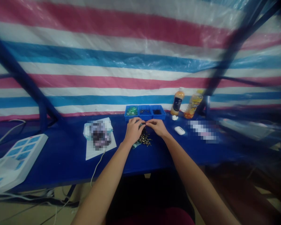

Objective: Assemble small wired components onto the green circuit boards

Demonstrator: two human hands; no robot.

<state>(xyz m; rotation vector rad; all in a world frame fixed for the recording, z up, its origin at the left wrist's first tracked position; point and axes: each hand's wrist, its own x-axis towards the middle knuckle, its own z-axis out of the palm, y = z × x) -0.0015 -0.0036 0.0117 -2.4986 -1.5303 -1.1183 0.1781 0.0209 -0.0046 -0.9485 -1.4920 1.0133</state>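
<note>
My left hand and my right hand meet over the middle of the blue table, fingertips almost touching. Both are closed in a pinch, and whatever small thing is between the fingers is too small to make out. Just under them lies a pile of small brass-coloured metal parts, partly covered by my left hand. A bit of green plastic packaging shows at the pile's left edge. Directly behind my hands stand three joined blue bins: one with green pieces, one with small metal parts, one with dark parts.
Two drink bottles stand at the back right, near a white oval case. Papers with a blurred-out item lie left. A white power strip sits far left, with cables. Blue frame bars slant on both sides before a striped tarp.
</note>
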